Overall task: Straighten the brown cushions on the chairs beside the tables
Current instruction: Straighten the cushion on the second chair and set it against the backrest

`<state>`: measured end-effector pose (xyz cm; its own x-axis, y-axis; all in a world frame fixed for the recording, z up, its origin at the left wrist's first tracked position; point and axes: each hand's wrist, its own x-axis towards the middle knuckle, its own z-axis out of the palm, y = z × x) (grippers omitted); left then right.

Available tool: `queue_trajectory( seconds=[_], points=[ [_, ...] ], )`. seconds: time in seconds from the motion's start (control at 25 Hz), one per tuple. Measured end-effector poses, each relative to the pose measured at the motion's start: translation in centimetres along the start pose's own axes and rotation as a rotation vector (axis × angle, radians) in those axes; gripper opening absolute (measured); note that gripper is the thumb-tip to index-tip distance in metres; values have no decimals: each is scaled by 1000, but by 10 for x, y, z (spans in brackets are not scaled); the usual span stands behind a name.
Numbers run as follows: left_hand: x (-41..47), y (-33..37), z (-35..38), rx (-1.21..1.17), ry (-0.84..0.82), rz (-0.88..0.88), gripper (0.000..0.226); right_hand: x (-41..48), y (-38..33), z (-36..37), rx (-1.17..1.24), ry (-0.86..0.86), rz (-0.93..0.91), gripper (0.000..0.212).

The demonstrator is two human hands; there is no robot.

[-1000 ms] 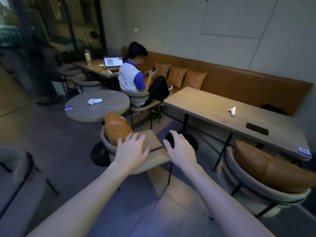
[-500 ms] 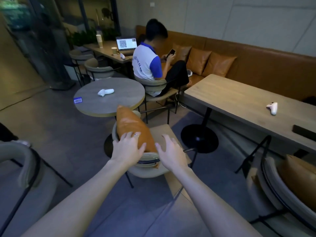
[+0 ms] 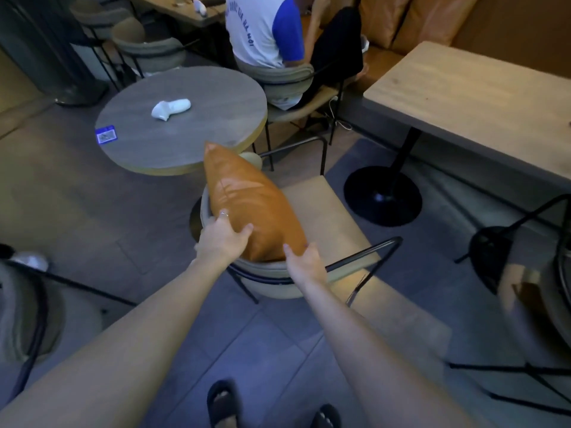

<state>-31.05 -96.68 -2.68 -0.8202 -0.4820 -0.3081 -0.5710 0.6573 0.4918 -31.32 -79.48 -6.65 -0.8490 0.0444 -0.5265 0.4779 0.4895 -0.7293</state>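
A brown leather cushion (image 3: 247,199) stands on edge against the curved back of a beige chair (image 3: 321,211) beside the round grey table (image 3: 182,118). My left hand (image 3: 222,237) grips the cushion's near left side, thumb on its face. At the near right corner, my right hand (image 3: 304,262) holds the cushion from below. More brown cushions (image 3: 417,17) lean on the bench at the top right.
A seated person (image 3: 272,35) occupies the chair past the round table. A long wooden table (image 3: 472,100) with a black round base (image 3: 383,196) stands on the right. Other chairs sit at the left edge (image 3: 21,310) and right edge (image 3: 531,291). A white object (image 3: 170,108) lies on the round table.
I have stepped closer and the view has tipped downward. Both hands went from the chair back onto the cushion and now grip its near end.
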Motion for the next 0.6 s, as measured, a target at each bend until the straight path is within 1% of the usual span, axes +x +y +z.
queue_trajectory(
  seconds=[0.08, 0.16, 0.24, 0.36, 0.4, 0.48, 0.56, 0.6],
  points=[
    [28, -12, -1, -46, -39, -57, 83, 14, 2, 25, 104, 53, 161, 66],
    [53, -21, -3, -124, -83, -95, 87, 24, -1, 41, 163, 162, 281, 61],
    [80, -29, -3, -229, -136, -113, 99, 30, -7, 53, 243, 297, 379, 56],
    [113, -37, -3, -396, -206, -154, 119, 39, -11, 64, 326, 455, 509, 65],
    [122, -40, -1, -448, -234, -170, 126, 42, -12, 65, 356, 469, 548, 68],
    [133, -43, 1, -507, -258, -189, 136, 47, -11, 66, 382, 425, 650, 70],
    [146, -45, 6, -521, -253, -199, 138, 55, -7, 68, 363, 373, 712, 71],
    [151, -45, 9, -523, -248, -218, 138, 59, -5, 69, 343, 368, 709, 72]
  ],
)
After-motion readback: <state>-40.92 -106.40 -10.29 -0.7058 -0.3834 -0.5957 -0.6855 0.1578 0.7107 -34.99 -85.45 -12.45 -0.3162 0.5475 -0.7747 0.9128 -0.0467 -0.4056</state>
